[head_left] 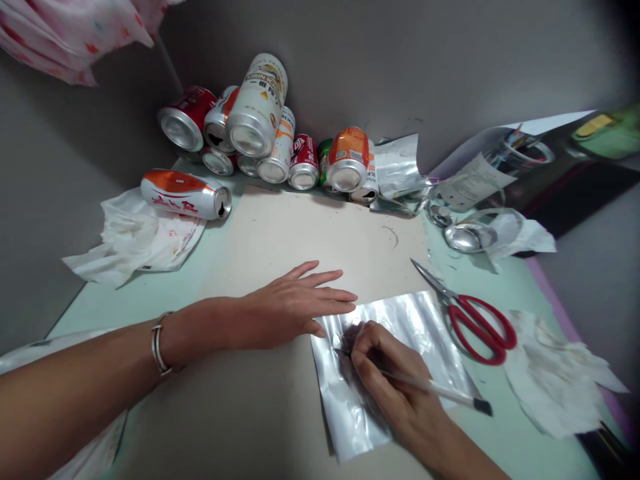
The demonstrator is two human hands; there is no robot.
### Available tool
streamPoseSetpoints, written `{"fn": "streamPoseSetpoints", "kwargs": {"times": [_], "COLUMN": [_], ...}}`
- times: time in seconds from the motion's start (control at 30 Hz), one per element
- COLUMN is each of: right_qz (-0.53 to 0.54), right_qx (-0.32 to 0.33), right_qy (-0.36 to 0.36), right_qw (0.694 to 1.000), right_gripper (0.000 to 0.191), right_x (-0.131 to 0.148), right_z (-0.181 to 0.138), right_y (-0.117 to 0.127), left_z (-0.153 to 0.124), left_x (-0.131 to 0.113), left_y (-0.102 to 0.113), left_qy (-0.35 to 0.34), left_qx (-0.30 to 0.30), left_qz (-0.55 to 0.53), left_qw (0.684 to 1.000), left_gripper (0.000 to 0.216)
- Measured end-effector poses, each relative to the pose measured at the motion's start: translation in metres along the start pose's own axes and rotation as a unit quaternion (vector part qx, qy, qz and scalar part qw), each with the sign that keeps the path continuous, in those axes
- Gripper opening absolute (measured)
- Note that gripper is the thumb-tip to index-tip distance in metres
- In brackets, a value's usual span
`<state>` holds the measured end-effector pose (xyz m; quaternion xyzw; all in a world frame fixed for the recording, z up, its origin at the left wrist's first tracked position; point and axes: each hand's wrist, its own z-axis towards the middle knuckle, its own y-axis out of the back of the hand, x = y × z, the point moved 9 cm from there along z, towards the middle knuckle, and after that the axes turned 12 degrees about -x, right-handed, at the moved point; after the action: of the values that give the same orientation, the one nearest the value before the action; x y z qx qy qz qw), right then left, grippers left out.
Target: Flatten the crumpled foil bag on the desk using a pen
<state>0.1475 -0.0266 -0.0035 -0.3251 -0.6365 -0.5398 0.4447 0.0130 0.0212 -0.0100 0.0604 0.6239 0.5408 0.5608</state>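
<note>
A shiny silver metal sheet [400,320], creased and slightly curved, lies on a pale board [280,240]. My right hand [395,380] grips a pen [430,385] with a clear barrel and a dark end cap, its tip down at the sheet's left part. My left hand [305,300] is spread with fingers apart, palm down, the fingertips and thumb at the sheet's upper left edge. Whether they press on the metal I cannot tell. Red-handled scissors [483,327] rest just right of the sheet, blades partly open.
Several drink cans [257,107] are stacked along the back wall. One orange and white can [185,195] lies on crumpled tissue [130,230] at left. Cut metal pieces [397,167], can ends [470,237], a pen holder [525,150] and used tissue [555,373] sit at right.
</note>
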Motion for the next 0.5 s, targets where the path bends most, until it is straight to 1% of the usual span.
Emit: {"fn": "streamPoseSetpoints", "kwargs": {"times": [0.17, 0.3, 0.4, 0.47, 0.5], "right_qz": [0.021, 0.039, 0.042, 0.053, 0.064], "right_qx": [0.012, 0.016, 0.016, 0.007, -0.008], "right_qy": [0.006, 0.022, 0.019, 0.008, 0.002], "right_qw": [1.000, 0.999, 0.999, 0.999, 0.998], "right_gripper": [0.024, 0.024, 0.025, 0.027, 0.027], "right_x": [0.0023, 0.0059, 0.0047, 0.0021, 0.0004], "right_z": [-0.0001, 0.0006, 0.0007, 0.0010, 0.0015], "right_y": [0.0000, -0.0007, -0.0016, -0.0008, 0.0014], "left_z": [-0.0005, -0.0008, -0.0007, -0.0005, -0.0004], "left_x": [0.0014, 0.0018, 0.0013, 0.0006, 0.0002], "left_y": [-0.0009, -0.0024, -0.0019, -0.0005, 0.0000], "left_qy": [0.000, -0.004, -0.005, -0.007, -0.007], "left_qx": [-0.006, -0.003, -0.005, -0.008, -0.008], "left_qz": [-0.001, 0.008, 0.010, 0.008, 0.006], "left_qw": [1.000, 1.000, 1.000, 1.000, 1.000], "left_gripper": [0.062, 0.059, 0.059, 0.060, 0.060]}}
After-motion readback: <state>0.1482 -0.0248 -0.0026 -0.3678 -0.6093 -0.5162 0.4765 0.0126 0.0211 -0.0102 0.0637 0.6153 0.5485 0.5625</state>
